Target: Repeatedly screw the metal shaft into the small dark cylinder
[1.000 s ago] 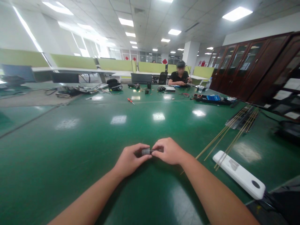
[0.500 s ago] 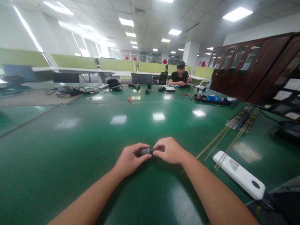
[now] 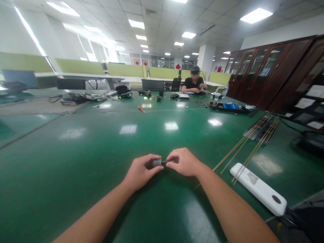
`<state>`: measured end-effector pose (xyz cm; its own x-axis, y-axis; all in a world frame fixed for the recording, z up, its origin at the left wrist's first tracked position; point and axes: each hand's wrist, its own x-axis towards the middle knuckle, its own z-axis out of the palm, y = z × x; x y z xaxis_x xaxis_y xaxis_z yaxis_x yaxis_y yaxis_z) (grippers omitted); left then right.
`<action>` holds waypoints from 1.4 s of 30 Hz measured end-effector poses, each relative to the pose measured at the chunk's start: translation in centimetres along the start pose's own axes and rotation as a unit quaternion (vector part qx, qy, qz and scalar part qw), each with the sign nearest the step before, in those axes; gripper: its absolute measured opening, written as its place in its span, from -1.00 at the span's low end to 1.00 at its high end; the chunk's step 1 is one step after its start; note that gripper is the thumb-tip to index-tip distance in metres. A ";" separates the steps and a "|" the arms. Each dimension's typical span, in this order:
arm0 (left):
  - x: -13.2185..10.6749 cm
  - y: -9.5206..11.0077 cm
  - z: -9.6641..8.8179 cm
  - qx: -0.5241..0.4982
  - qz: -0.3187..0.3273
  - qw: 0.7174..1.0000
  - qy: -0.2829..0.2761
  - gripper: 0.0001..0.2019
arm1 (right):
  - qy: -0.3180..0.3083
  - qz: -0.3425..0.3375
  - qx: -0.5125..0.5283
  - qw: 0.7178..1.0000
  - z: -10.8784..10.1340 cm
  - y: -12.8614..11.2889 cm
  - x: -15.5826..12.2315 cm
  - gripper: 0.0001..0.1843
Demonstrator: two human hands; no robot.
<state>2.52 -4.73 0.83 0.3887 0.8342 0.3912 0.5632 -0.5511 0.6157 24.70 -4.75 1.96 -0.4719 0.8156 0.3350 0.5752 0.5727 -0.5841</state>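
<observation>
My left hand [image 3: 140, 172] and my right hand [image 3: 183, 162] meet just above the green table [image 3: 101, 148], close in front of me. Between their fingertips is a small grey cylindrical part [image 3: 157, 162] with a dark thin end sticking out toward the right hand. The left fingers are curled round the grey body. The right fingers pinch the dark end. How the two pieces join is hidden by the fingers.
A white power strip [image 3: 258, 193] lies at the right, with thin brass rods [image 3: 243, 148] running away from it. A red-handled screwdriver [image 3: 141, 108] and several tools and cables lie farther back. A person in black [image 3: 194, 84] sits at the far end. Dark wooden cabinets [image 3: 278, 71] line the right wall.
Almost nothing differs. Both hands stay together on the small part, with only a slight shift of the right fingers.
</observation>
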 end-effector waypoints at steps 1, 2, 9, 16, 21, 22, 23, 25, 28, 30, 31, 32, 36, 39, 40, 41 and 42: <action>0.0 0.0 0.0 0.000 0.000 1.000 0.001 -0.72 | 0.000 0.002 0.002 1.000 0.0 0.0 0.0 -0.88; 0.0 0.0 0.0 0.001 0.000 1.000 0.003 -0.72 | -0.001 0.004 0.003 1.000 0.0 0.0 0.0 -0.89; 0.0 -0.3 0.1 0.003 -0.003 1.000 0.006 -0.71 | 0.006 0.010 0.007 1.000 0.2 0.1 0.1 -0.88; 0.0 -0.1 0.0 0.004 -0.004 1.000 0.006 -0.71 | 0.011 0.002 -0.003 1.000 0.3 0.2 0.1 -0.89; 0.0 0.0 0.0 0.011 -0.003 1.000 0.009 -0.71 | 0.005 0.003 -0.005 1.000 0.1 0.1 0.2 -0.89; 0.0 0.0 0.0 0.011 -0.003 1.000 0.009 -0.71 | 0.005 0.004 -0.005 1.000 0.1 0.1 0.2 -0.89; 0.0 0.0 0.0 0.011 -0.003 1.000 0.008 -0.71 | 0.005 0.004 -0.005 1.000 0.1 0.2 0.1 -0.89; 0.0 -0.1 0.0 0.009 -0.002 1.000 0.008 -0.71 | 0.006 0.002 -0.006 1.000 0.1 0.2 0.1 -0.89; 0.1 -0.2 0.0 0.010 -0.002 1.000 0.009 -0.71 | 0.009 0.002 -0.006 1.000 0.0 0.3 0.0 -0.89; 0.1 -0.2 -0.1 0.010 -0.002 1.000 0.010 -0.71 | 0.008 0.006 -0.006 1.000 -0.1 0.3 0.0 -0.88; 0.1 -0.3 -0.1 0.010 -0.003 1.000 0.010 -0.71 | 0.008 0.007 -0.006 1.000 -0.1 0.3 0.0 -0.88; 0.1 -0.3 -0.1 0.010 -0.003 1.000 0.010 -0.71 | 0.008 0.008 -0.006 1.000 -0.1 0.3 0.0 -0.89; 0.1 -0.3 -0.1 0.011 0.000 1.000 0.014 -0.71 | 0.009 0.008 -0.005 1.000 -0.1 0.4 0.0 -0.88; 0.0 -0.3 -0.1 0.014 0.001 1.000 0.014 -0.71 | 0.008 0.008 -0.004 1.000 -0.1 0.4 0.0 -0.88; 0.0 -0.3 -0.1 0.014 0.000 1.000 0.014 -0.71 | 0.008 0.009 -0.005 1.000 -0.1 0.4 0.0 -0.88; 0.0 -0.4 -0.1 0.014 -0.002 1.000 0.013 -0.71 | 0.008 0.010 -0.006 1.000 -0.1 0.4 0.0 -0.88; 0.0 -0.4 -0.1 0.012 -0.004 1.000 0.013 -0.70 | 0.010 0.010 -0.007 1.000 -0.2 0.3 0.0 -0.88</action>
<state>2.25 -4.48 0.62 0.3647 0.8384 0.4051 0.5840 -0.5448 0.6017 25.01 -4.54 1.89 -0.4466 0.8288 0.3372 0.5947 0.5565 -0.5801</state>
